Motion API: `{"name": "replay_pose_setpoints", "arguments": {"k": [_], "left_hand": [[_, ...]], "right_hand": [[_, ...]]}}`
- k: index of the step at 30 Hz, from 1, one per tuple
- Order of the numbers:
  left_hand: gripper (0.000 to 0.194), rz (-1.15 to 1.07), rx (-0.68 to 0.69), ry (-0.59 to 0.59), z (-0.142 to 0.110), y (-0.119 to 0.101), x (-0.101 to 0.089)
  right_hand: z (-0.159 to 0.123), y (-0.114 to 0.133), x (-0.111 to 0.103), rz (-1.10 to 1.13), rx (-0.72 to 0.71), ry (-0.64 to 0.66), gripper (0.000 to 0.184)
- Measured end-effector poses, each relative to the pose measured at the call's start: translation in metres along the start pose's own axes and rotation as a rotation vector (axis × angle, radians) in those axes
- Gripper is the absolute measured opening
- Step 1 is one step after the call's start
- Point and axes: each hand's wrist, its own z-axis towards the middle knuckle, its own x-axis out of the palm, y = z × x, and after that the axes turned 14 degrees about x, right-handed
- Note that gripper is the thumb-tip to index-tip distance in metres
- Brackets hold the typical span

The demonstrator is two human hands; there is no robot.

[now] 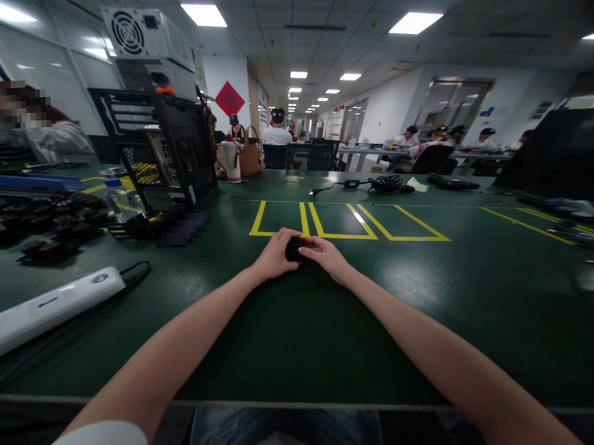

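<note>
Both of my hands meet around a small black object (293, 249) over the green tabletop (301, 327). My left hand (275, 255) is wrapped round its left side, fingers curled over the top. From the right, my right hand (325, 255) pinches it with thumb and fingers. The object looks dark and rounded, but my fingers cover much of it, so its kind is unclear. Just beyond my hands, yellow tape outlines (278, 234) mark the table.
An open black computer case (175, 146) with a power supply (146, 35) on top stands left. Several black parts (55, 223), a water bottle (121, 198) and a white power strip (55, 310) lie nearby. Coiled cables (388, 184) and a cup (231, 161) are farther back.
</note>
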Motion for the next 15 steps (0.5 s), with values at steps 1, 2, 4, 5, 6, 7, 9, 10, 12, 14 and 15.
{"name": "replay_pose_setpoints", "arguments": {"k": [1, 2, 4, 5, 6, 7, 9, 10, 12, 14, 15], "left_hand": [[0.054, 0.001, 0.004, 0.001, 0.0000, 0.0007, 0.0003], [0.054, 0.001, 0.010, 0.000, 0.0000, 0.0015, 0.0006], [0.055, -0.002, 0.017, -0.003, 0.0000, 0.0033, 0.0014], [0.056, -0.002, 0.017, -0.005, 0.0001, 0.0041, 0.0018], [0.056, 0.000, 0.016, -0.008, 0.0001, 0.0048, 0.0023], [0.056, 0.005, 0.015, -0.010, 0.0001, 0.0052, 0.0028], [0.056, 0.016, 0.016, -0.011, 0.0001, 0.0056, 0.0035], [0.056, 0.021, 0.018, -0.011, 0.0001, 0.0056, 0.0037], [0.056, 0.025, 0.018, -0.011, 0.0001, 0.0050, 0.0036], [0.055, 0.023, 0.012, -0.007, 0.0002, 0.0039, 0.0028], [0.055, 0.019, 0.006, -0.003, 0.0003, 0.0032, 0.0022]], "right_hand": [[-0.0003, 0.0001, 0.0000, 0.014, -0.003, 0.011, 0.032], [-0.0007, 0.0003, 0.0003, 0.030, -0.008, 0.023, 0.032], [-0.0017, 0.0006, 0.0014, 0.060, -0.024, 0.042, 0.033], [-0.0022, 0.0008, 0.0022, 0.068, -0.034, 0.042, 0.033], [-0.0026, 0.0012, 0.0030, 0.070, -0.044, 0.034, 0.032], [-0.0029, 0.0016, 0.0038, 0.066, -0.054, 0.020, 0.030], [-0.0033, 0.0028, 0.0050, 0.049, -0.073, -0.011, 0.025], [-0.0034, 0.0034, 0.0053, 0.040, -0.078, -0.023, 0.023], [-0.0035, 0.0044, 0.0054, 0.025, -0.079, -0.034, 0.022], [-0.0031, 0.0045, 0.0049, 0.013, -0.063, -0.040, 0.025], [-0.0028, 0.0040, 0.0045, 0.007, -0.051, -0.042, 0.027]]}}
